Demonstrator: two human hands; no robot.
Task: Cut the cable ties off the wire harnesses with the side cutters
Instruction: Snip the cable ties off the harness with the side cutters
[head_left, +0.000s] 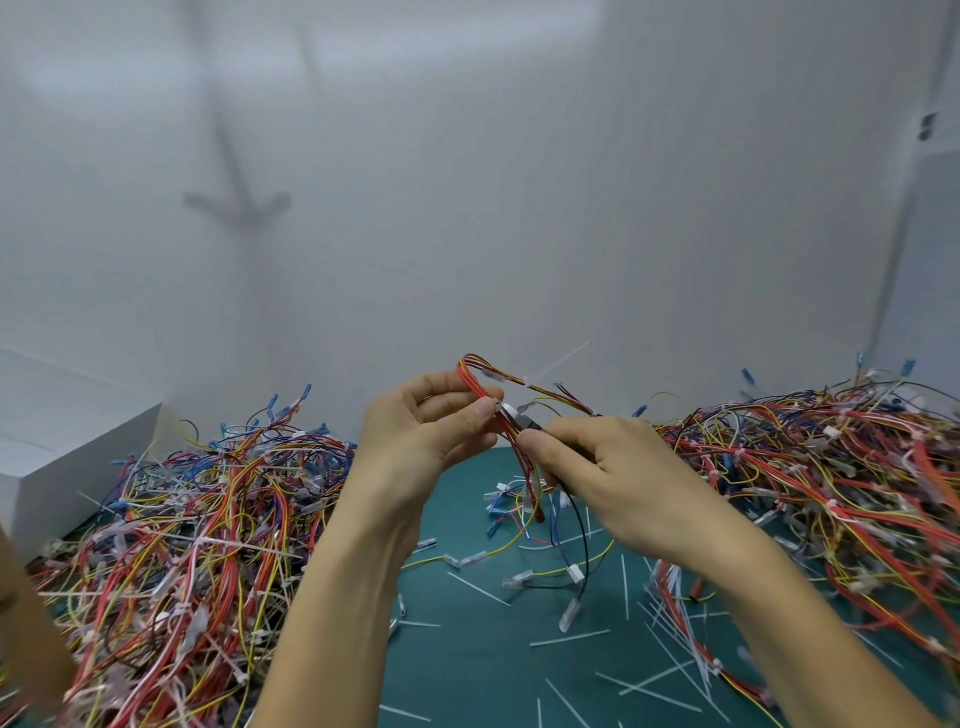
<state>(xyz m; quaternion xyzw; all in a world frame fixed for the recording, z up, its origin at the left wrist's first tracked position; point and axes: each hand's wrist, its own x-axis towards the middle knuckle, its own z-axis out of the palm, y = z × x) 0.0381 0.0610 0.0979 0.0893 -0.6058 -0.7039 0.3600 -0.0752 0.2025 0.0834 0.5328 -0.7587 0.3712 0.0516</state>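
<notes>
A person's left hand (431, 431) holds a looped red, yellow and black wire harness (466, 370) above a green-matted tabletop (467, 649). Its grip is clamped on the strands just beside a white plastic cable tie (511, 411). The right hand (597, 467) has its grip closed round dark-headed side cutters (532, 426), whose tip meets that tie; whether the blades are parted or together cannot be told. A second tie with a long tail (558, 362) sits further along the loop. Tangled heaps of multicoloured harnesses (182, 519) flank the work, and white tie offcuts (569, 638) litter the mat. The cut would likely go best with only the tie's strap between the blades and the wires held taut and clear, since nicked insulation looks the chief risk.
</notes>
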